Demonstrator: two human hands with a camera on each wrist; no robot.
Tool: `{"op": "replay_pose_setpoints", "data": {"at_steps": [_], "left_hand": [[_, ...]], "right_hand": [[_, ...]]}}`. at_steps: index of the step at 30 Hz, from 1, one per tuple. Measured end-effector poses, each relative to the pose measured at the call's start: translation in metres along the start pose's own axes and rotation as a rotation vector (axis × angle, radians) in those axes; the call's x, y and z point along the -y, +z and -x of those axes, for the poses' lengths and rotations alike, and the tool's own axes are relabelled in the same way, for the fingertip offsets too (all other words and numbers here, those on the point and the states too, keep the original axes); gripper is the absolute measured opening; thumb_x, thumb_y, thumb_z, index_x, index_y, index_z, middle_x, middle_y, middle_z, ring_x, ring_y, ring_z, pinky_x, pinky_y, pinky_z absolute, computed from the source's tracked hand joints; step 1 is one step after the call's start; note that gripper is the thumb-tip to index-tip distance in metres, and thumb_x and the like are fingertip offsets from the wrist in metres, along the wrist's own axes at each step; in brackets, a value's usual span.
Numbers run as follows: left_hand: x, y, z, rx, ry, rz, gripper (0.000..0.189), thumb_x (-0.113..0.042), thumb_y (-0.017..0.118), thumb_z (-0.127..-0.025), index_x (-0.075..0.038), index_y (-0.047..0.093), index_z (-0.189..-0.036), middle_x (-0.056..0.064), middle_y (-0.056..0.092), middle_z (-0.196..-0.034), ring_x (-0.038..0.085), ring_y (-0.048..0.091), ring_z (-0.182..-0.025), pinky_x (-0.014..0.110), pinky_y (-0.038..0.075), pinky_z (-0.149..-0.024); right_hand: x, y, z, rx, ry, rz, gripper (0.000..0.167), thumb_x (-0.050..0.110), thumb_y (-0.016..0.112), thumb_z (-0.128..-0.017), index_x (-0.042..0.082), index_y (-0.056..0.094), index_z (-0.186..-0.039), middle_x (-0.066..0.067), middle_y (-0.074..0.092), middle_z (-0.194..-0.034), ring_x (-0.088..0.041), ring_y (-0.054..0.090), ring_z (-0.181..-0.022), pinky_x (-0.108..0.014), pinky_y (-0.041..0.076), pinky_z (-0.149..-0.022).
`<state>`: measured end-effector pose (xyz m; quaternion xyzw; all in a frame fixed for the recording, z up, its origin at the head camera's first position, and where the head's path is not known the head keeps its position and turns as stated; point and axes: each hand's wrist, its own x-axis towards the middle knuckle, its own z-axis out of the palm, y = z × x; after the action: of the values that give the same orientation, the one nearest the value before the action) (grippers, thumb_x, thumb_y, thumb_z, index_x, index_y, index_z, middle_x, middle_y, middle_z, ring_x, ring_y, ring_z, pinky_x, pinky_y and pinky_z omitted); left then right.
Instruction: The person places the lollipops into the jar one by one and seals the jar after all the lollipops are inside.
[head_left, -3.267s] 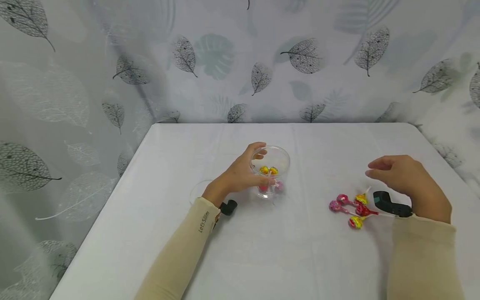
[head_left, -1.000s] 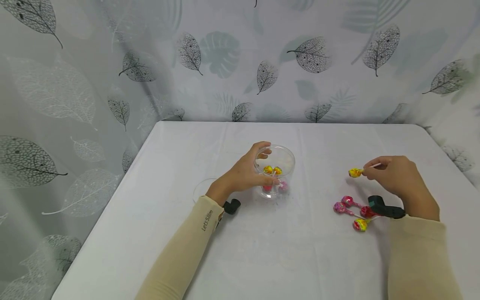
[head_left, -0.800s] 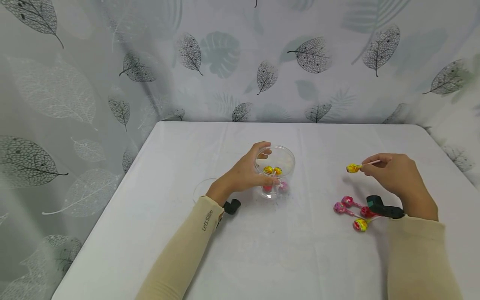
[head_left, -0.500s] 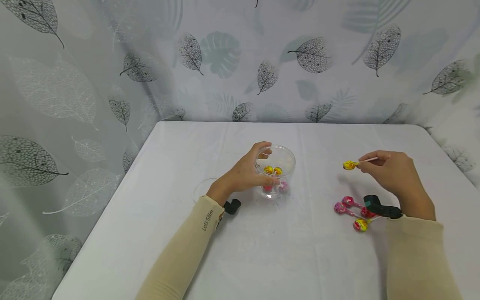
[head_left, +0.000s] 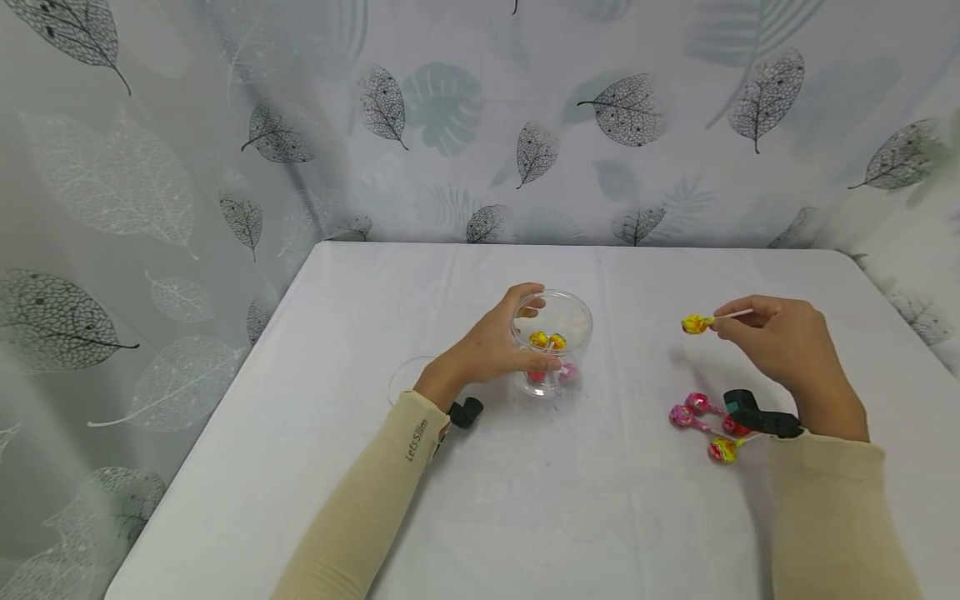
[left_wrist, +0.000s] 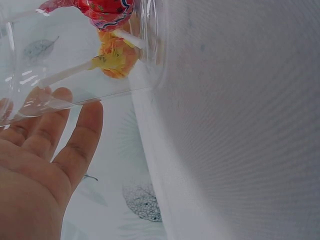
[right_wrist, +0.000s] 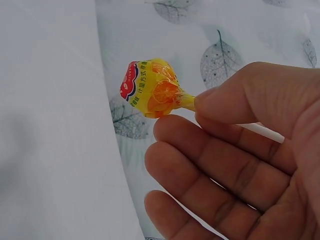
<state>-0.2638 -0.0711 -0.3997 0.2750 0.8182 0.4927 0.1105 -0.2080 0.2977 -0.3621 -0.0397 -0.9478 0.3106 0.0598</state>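
A clear plastic jar stands near the middle of the table, gripped round its side by my left hand. Inside it lie several wrapped lollipops, among them a red one and a yellow one. My right hand pinches a yellow-wrapped lollipop by its stick, just behind the wrapper, between thumb and forefinger. That lollipop is held above the table, its head toward the jar. Below the right hand, a small pile has a purple-pink lollipop, a pink one, a red one and a yellow-red one.
A clear round lid-like piece lies left of the jar, partly behind the left wrist. The white table reaches a leaf-patterned curtain at the back and sides. Black cameras sit on both wrists.
The right hand has picked the yellow lollipop up from the pile, then lifted it and moved a little left toward the jar. The left hand keeps its hold on the jar.
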Motion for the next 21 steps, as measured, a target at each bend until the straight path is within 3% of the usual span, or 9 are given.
{"op": "replay_pose_setpoints", "data": {"at_steps": [14, 21], "left_hand": [[0.001, 0.001, 0.0, 0.005, -0.012, -0.002, 0.101, -0.037, 0.091, -0.081, -0.033, 0.027, -0.159, -0.009, 0.047, -0.155, 0.011, 0.043, -0.144, 0.05, 0.043, -0.112], [0.001, 0.0, 0.0, 0.003, -0.007, -0.003, 0.101, -0.037, 0.091, -0.081, -0.032, 0.027, -0.16, -0.008, 0.047, -0.155, 0.011, 0.043, -0.143, 0.05, 0.043, -0.111]], "right_hand": [[0.013, 0.002, 0.001, -0.053, -0.074, -0.009, 0.031, 0.035, 0.065, -0.102, 0.007, 0.078, -0.11, -0.017, 0.079, -0.096, -0.03, 0.063, -0.091, -0.031, 0.045, -0.061], [0.018, 0.002, 0.002, -0.061, -0.084, -0.009, 0.031, 0.033, 0.064, -0.102, 0.007, 0.078, -0.11, -0.019, 0.078, -0.098, -0.032, 0.063, -0.091, -0.033, 0.045, -0.061]]}}
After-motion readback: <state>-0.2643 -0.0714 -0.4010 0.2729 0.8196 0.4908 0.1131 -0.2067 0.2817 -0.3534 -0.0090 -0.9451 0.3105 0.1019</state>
